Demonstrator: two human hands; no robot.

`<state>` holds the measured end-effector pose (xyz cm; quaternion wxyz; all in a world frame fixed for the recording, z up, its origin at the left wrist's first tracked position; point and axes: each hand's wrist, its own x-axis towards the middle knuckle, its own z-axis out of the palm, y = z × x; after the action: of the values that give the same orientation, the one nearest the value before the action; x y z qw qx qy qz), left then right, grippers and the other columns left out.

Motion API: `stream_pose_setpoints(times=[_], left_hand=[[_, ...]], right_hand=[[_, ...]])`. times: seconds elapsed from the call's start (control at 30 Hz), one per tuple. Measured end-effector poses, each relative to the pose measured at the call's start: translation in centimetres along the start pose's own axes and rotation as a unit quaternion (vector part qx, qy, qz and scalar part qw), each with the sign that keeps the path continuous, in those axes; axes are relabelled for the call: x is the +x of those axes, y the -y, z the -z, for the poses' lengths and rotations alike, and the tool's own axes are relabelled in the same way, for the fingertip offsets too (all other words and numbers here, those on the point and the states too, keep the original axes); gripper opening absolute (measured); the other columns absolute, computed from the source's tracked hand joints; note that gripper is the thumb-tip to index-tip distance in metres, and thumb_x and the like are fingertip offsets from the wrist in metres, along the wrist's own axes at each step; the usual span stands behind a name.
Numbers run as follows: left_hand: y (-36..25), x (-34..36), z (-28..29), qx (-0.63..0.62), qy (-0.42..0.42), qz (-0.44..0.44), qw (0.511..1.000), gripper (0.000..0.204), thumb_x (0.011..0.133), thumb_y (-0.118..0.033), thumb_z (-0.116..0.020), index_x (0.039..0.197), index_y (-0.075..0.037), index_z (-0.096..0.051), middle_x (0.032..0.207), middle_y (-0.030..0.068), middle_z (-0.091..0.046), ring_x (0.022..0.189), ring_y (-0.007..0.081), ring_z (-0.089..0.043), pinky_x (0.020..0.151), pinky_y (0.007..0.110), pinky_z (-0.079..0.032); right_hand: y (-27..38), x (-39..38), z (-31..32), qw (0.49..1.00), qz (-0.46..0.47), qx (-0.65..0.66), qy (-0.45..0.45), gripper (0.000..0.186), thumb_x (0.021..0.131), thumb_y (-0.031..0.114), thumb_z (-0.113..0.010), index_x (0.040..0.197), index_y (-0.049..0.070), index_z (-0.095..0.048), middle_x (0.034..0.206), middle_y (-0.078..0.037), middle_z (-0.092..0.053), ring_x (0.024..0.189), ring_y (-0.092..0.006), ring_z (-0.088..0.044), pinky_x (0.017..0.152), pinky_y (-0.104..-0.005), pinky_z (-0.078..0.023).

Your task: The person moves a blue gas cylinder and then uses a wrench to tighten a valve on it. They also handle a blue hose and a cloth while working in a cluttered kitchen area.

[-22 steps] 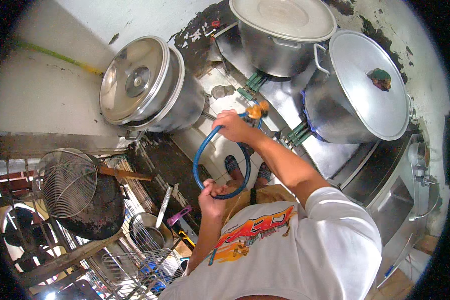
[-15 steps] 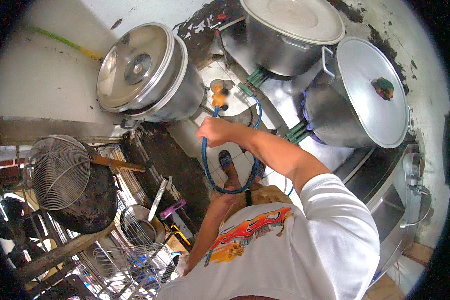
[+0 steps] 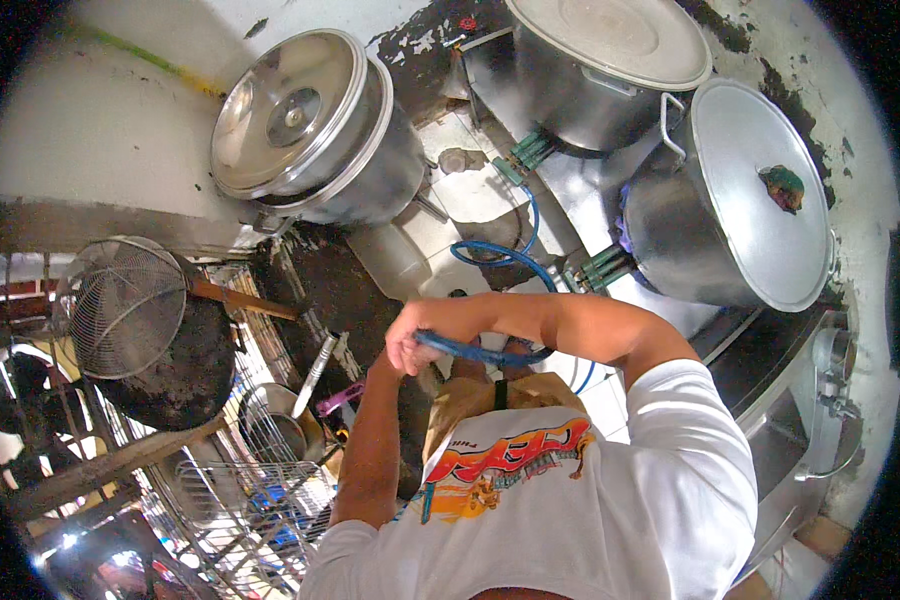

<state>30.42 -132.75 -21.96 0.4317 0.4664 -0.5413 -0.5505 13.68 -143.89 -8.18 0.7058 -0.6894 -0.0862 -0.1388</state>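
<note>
My right hand (image 3: 410, 338) reaches across in front of my body, its fingers closed around a blue hose (image 3: 485, 352). From that grip the hose loops right and back, coils on the white tile floor and runs toward the green burner valves (image 3: 532, 150) by the back pot. My left forearm (image 3: 372, 440) rises to the same spot. The left hand is mostly hidden behind the right, so its fingers do not show.
Two large lidded pots, one at the back (image 3: 610, 100) and one at the right (image 3: 755, 190), stand over burners; blue flame shows under the right one. Stacked pots (image 3: 360, 170) sit at back left. A wire strainer (image 3: 130, 310), blackened wok (image 3: 185, 380) and wire rack (image 3: 260, 500) are left.
My right hand has drawn the hose closer to my body, and my left forearm has risen to meet it. The orange piece at the hose's end is now out of sight.
</note>
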Motion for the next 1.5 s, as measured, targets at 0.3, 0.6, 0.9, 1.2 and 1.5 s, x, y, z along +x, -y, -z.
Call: stream_pose_setpoints(times=[0.3,0.6,0.9,1.2,1.5], left_hand=[[-2.3,-5.6,-6.6,-0.165,-0.197,0.298,0.920,0.052,0.095,-0.049,-0.045,0.076,-0.002,-0.057,0.067,0.0115,-0.060,0.066,0.0228,-0.062,0.063,0.035,-0.052],[4.0,-12.0,-7.9,-0.371,-0.163,0.443,0.800,0.030,0.093,-0.031,-0.052,0.090,-0.002,-0.056,0.082,0.0181,-0.066,0.069,0.0269,-0.066,0.063,0.039,-0.056],[5.8,-21.2,-12.3,-0.605,-0.199,0.342,0.691,0.029,0.092,-0.030,-0.048,0.094,-0.004,-0.058,0.086,0.0191,-0.066,0.084,0.0345,-0.065,0.071,0.047,-0.054],[0.6,-29.8,-21.1,-0.686,-0.301,0.068,0.659,0.035,0.090,-0.033,-0.050,0.114,-0.008,-0.056,0.114,0.0125,-0.061,0.104,0.0284,-0.059,0.090,0.044,-0.050],[-0.5,-31.4,-23.8,-0.528,-0.594,0.088,0.600,0.044,0.086,-0.047,-0.047,0.109,-0.010,-0.055,0.098,0.0097,-0.061,0.086,0.0238,-0.062,0.068,0.042,-0.055]], right_hand=[[-0.8,-12.2,10.9,0.814,-0.297,-0.375,-0.330,0.060,0.074,0.031,-0.073,0.122,0.000,-0.056,0.119,-0.020,-0.060,0.109,-0.0269,-0.059,0.092,-0.0336,-0.046],[-10.8,-35.5,-6.5,0.710,-0.434,-0.095,-0.546,0.018,0.085,0.019,-0.061,0.095,0.004,-0.064,0.077,-0.002,-0.063,0.067,-0.0114,-0.057,0.057,-0.0260,-0.044],[-8.5,-25.2,-19.9,0.896,-0.350,-0.172,-0.214,0.077,0.070,0.021,-0.082,0.133,0.004,-0.042,0.125,-0.015,-0.054,0.109,-0.0257,-0.056,0.089,-0.0390,-0.049],[-6.7,-10.0,-27.3,0.953,-0.138,-0.214,0.163,0.086,0.055,0.023,-0.086,0.130,0.011,-0.045,0.134,-0.016,-0.046,0.124,-0.0339,-0.043,0.104,-0.0438,-0.036],[-11.2,-4.4,-29.8,0.952,-0.095,0.029,0.289,0.079,0.051,0.017,-0.089,0.121,0.010,-0.050,0.123,-0.009,-0.050,0.118,-0.0252,-0.046,0.102,-0.0365,-0.036]])
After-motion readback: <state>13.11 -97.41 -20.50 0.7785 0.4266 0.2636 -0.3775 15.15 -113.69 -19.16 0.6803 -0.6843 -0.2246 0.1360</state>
